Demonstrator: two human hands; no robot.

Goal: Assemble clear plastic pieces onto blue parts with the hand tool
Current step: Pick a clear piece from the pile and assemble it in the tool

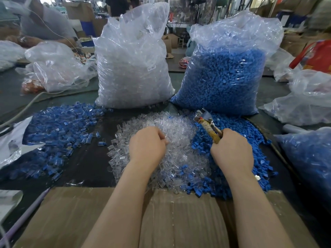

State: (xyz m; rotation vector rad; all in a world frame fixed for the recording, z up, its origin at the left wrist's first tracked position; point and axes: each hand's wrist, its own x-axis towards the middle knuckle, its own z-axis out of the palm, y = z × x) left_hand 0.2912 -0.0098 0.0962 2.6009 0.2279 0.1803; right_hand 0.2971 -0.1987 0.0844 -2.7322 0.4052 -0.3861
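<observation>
A heap of clear plastic pieces [161, 126] lies in the middle of the dark table. My left hand [146, 144] hovers over it with fingers curled, pinching what looks like a clear piece at the fingertips. To the right spreads a heap of loose blue parts [241, 129]. My right hand [232, 151] grips the yellowed handles of the hand tool [208, 125], whose metal jaws point up and left over the blue heap. On the left lies a pile of assembled blue-and-clear parts [62, 126].
A tall bag of clear pieces [132, 65] and a bag of blue parts [225, 77] stand behind the heaps. A cardboard flap [71, 217] covers the near edge. More plastic bags [57, 67] sit left and right. Another person's arm [44, 24] works at the back left.
</observation>
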